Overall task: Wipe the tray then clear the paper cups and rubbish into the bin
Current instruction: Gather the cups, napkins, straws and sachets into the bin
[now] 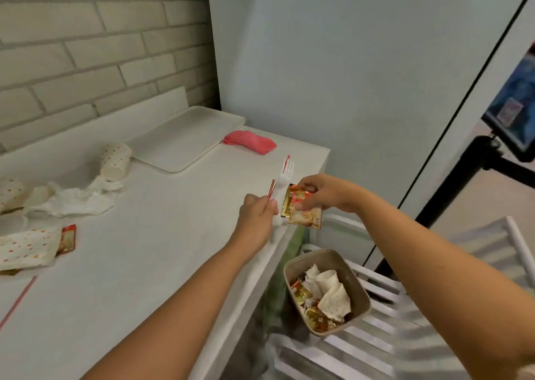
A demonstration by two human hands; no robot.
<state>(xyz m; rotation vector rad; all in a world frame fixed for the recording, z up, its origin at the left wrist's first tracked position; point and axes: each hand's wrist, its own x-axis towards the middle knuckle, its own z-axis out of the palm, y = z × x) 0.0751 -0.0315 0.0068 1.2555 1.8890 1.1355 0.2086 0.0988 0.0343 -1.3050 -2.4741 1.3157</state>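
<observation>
Gripping one white plastic fork (285, 174) plus striped straw (271, 188): left hand (254, 214). Right hand (324, 191) pinches two glossy foil sachets (304, 212); rounded-square tan bin (359, 287) below; one flat tray (185, 139).

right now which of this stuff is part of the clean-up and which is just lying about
Job: tray, pink cloth, paper cup, crumpled napkin, spotted wrapper, loose straw, bin, fork and straws in the left hand, sachets in the right hand.
Just there: screen on a stand, white slatted rack by the bin.
</observation>
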